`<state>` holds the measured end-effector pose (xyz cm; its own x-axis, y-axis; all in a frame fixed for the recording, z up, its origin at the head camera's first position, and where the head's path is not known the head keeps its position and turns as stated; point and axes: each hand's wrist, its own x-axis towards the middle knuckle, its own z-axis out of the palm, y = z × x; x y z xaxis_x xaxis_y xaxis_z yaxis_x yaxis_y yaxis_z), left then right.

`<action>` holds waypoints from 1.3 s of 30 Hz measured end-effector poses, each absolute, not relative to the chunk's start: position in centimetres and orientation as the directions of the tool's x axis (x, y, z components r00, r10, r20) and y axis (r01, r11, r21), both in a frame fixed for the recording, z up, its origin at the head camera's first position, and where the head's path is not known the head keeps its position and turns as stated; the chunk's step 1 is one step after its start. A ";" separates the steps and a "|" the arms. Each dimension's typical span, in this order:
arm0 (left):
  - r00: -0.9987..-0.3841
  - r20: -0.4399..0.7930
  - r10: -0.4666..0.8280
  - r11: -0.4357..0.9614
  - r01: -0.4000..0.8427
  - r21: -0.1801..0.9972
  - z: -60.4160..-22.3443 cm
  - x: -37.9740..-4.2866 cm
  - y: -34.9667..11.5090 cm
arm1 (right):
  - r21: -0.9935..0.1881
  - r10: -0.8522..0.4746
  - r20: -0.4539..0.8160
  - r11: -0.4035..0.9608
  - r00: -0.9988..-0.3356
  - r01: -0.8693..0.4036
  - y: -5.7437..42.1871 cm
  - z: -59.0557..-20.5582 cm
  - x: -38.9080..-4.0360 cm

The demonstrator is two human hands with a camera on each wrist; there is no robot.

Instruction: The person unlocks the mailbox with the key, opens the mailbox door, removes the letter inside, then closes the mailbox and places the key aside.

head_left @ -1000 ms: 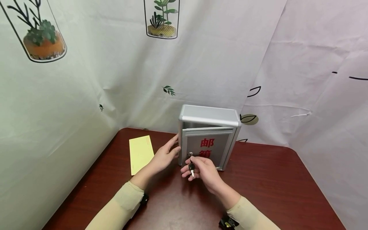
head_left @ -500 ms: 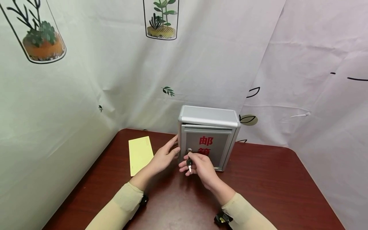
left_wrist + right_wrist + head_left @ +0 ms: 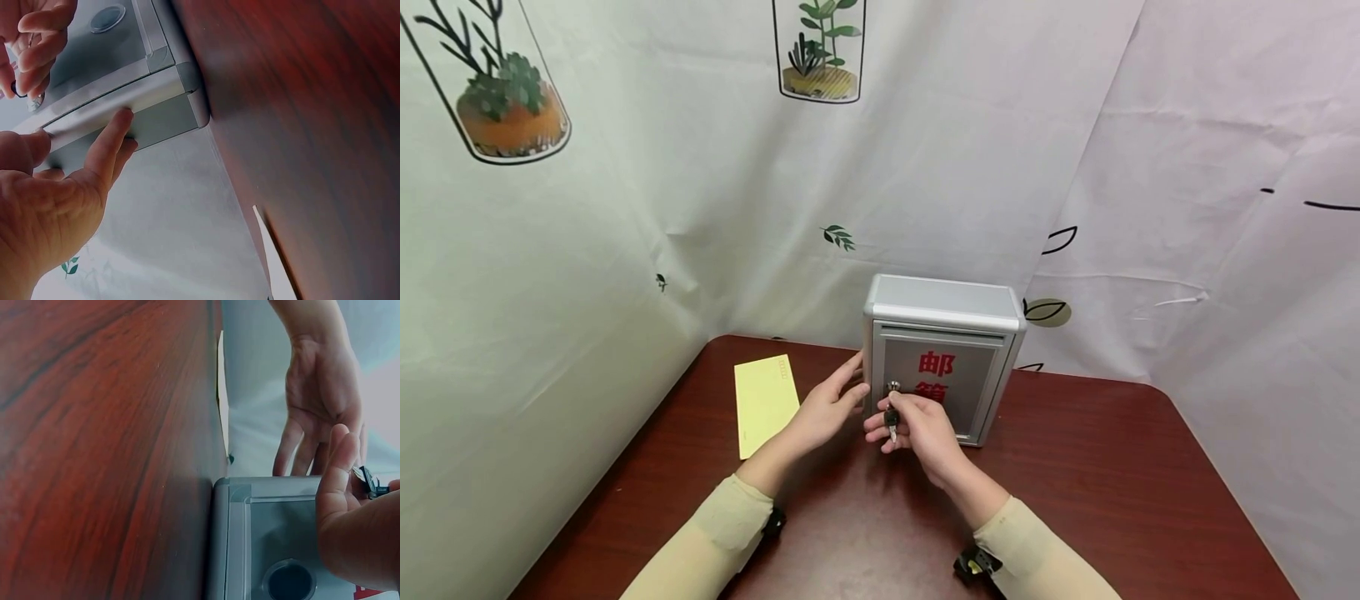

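Observation:
A silver metal mailbox (image 3: 946, 302) with red characters stands upright on the table, its front door (image 3: 973, 375) flush with the frame. My left hand (image 3: 827, 410) rests against the box's left side; in the left wrist view, its extended fingers (image 3: 107, 147) lie along the side panel and edge. At the lock (image 3: 893, 386), my right hand (image 3: 931, 433) pinches a key between thumb and forefinger. That key is mostly hidden by the fingers. A second, black-headed key (image 3: 892, 419) dangles below it, in front of the other fingers.
A yellow envelope (image 3: 765, 407) lies flat on the dark red wooden table (image 3: 1112, 483), left of the mailbox. Behind, a pale printed curtain (image 3: 955, 167) hangs close to the table's back edge. A round dark inset (image 3: 290, 582) sits low on the door.
The mailbox door has swung from ajar to flush, closing the gap at its top left. My right hand moved slightly inward with it, holding the key; my left hand stayed put.

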<state>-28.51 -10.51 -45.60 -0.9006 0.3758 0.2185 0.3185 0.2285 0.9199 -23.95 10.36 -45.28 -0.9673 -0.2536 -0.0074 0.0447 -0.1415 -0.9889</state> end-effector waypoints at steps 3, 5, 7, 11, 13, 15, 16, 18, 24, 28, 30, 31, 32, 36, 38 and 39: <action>-0.902 0.216 0.375 0.232 0.316 0.920 -45.5 -28.5 -10.5 | -0.989 -0.250 -0.008 -0.142 -0.968 0.045 10.3 -45.3 -24.1; -0.901 0.215 0.376 0.233 0.317 0.919 -45.5 -28.5 -10.4 | -0.989 -0.247 -0.010 -0.143 -0.969 0.047 10.3 -45.3 -24.2; -0.902 0.211 0.377 0.236 0.314 0.920 -45.5 -28.6 -10.4 | -0.989 -0.243 -0.012 -0.143 -0.970 0.048 10.4 -45.3 -24.3; -0.901 0.216 0.377 0.238 0.319 0.918 -45.5 -28.6 -10.4 | -0.988 -0.240 -0.012 -0.149 -0.971 0.049 10.3 -45.3 -24.3; -0.900 0.223 0.375 0.239 0.326 0.915 -45.6 -28.6 -10.5 | -0.987 -0.238 -0.013 -0.152 -0.971 0.050 10.3 -45.3 -24.3; -0.898 0.231 0.375 0.236 0.333 0.913 -45.6 -28.5 -10.5 | -0.987 -0.233 -0.010 -0.153 -0.972 0.047 10.2 -45.2 -24.3; -0.898 0.231 0.374 0.237 0.334 0.912 -45.6 -28.5 -10.5 | -0.987 -0.231 -0.008 -0.154 -0.973 0.045 10.2 -45.2 -24.3; -0.898 0.231 0.374 0.237 0.333 0.913 -45.5 -28.5 -10.5 | -0.987 -0.224 -0.005 -0.156 -0.975 0.041 10.2 -45.1 -24.4; -0.902 0.214 0.374 0.244 0.319 0.916 -45.5 -28.6 -10.5 | -0.986 -0.204 -0.002 -0.161 -0.979 0.036 10.2 -45.1 -24.5; -0.901 0.220 0.373 0.243 0.324 0.914 -45.5 -28.6 -10.5 | -0.988 -0.191 0.001 -0.150 -0.982 0.028 10.2 -45.1 -24.5; -0.900 0.224 0.374 0.242 0.328 0.913 -45.5 -28.5 -10.5 | -0.989 -0.184 0.003 -0.147 -0.983 0.025 10.1 -45.1 -24.5; -0.899 0.225 0.375 0.240 0.329 0.913 -45.5 -28.5 -10.5 | -0.989 -0.180 0.002 -0.148 -0.984 0.025 10.1 -45.0 -24.4; -0.898 0.227 0.376 0.239 0.331 0.913 -45.5 -28.5 -10.5 | -0.988 -0.177 0.003 -0.150 -0.984 0.024 10.1 -45.0 -24.4; -0.897 0.233 0.376 0.233 0.335 0.913 -45.6 -28.6 -10.5 | -0.986 -0.169 0.003 -0.164 -0.986 0.025 10.1 -45.0 -24.3; -0.898 0.229 0.376 0.231 0.330 0.915 -45.6 -28.6 -10.5 | -0.986 -0.169 0.002 -0.166 -0.986 0.026 10.1 -45.0 -24.3; -0.899 0.226 0.375 0.230 0.327 0.917 -45.7 -28.6 -10.5 | -0.986 -0.169 0.000 -0.165 -0.986 0.028 10.2 -45.0 -24.3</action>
<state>-28.56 -10.50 -45.68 -0.8988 0.3753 0.2265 0.3271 0.2302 0.9165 -24.34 10.17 -45.02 -0.9856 -0.1690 0.0003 0.0281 -0.1652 -0.9859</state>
